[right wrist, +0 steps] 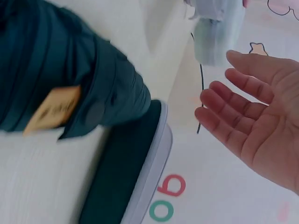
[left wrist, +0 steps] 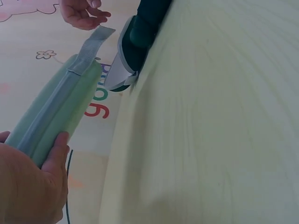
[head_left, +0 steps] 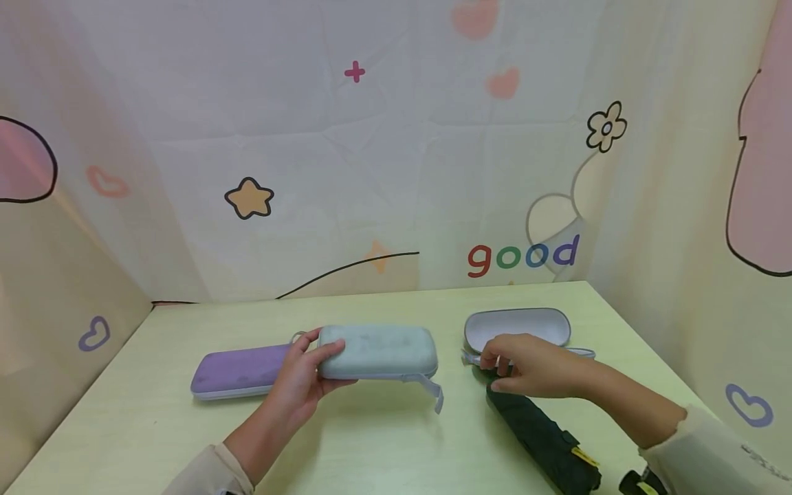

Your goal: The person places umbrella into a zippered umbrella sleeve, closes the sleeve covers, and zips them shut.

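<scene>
My left hand (head_left: 303,375) grips the left end of a closed pale blue-green zip case (head_left: 379,352), held above the table with the thumb on its upper face. A fabric strap (head_left: 433,392) dangles from the case's right end; the left wrist view shows this strap (left wrist: 91,50) nearer. My right hand (head_left: 538,366) hovers over a dark green folded umbrella (head_left: 538,430) and the front of an opened case (head_left: 516,326). In the right wrist view that hand (right wrist: 261,112) has loosely bent, spread fingers with nothing between them.
A purple zip case (head_left: 244,370) lies on the pale table (head_left: 371,447) behind my left wrist. A small black object with a yellow mark (head_left: 643,482) sits by my right sleeve, partly cut off. Printed cloth (head_left: 371,151) hangs behind and along both sides.
</scene>
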Demonstrator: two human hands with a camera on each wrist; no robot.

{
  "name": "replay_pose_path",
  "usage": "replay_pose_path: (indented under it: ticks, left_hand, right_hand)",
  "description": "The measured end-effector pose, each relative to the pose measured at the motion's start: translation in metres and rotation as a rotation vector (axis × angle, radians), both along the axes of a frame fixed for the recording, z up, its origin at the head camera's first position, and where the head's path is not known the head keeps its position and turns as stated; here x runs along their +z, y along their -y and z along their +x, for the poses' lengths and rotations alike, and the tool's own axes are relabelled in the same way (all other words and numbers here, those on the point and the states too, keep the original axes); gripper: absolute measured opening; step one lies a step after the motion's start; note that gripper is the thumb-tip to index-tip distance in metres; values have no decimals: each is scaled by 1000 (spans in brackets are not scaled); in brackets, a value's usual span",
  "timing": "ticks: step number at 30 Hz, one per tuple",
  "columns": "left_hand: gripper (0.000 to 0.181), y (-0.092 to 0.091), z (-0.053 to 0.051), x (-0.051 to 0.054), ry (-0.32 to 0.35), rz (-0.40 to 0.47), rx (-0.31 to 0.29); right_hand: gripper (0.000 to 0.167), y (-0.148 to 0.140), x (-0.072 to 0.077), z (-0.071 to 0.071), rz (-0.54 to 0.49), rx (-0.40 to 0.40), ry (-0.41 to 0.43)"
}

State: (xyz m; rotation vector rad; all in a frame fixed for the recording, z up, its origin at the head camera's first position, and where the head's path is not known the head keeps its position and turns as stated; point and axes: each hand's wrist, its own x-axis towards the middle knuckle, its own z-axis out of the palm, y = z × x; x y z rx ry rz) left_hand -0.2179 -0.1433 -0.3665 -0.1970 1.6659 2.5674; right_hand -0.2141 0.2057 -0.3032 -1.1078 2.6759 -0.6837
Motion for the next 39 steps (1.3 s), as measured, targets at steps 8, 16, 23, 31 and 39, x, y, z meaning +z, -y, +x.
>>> replay_pose_path:
  ticks: [8,16,23,31,39]
  left_hand:
    - [57,-1,-2,-7,2,-66,-5]
    - [57,-8,-15,-20,32,-89,-1]
    - [59,-11,-19,-29,51,-168,-50]
    - [59,-4,-20,-20,-3,-732,-88]
    - [44,-2,-20,-6,-292,-1537,-49]
  right_hand:
    - [23,-26,1,4,74,-23,9]
    - [28,-45,-4,4,128,-89,78]
    - [33,-56,-13,6,107,-117,153]
    - [31,-62,-20,8,73,-116,184]
    - [33,-58,-22,9,57,-136,217]
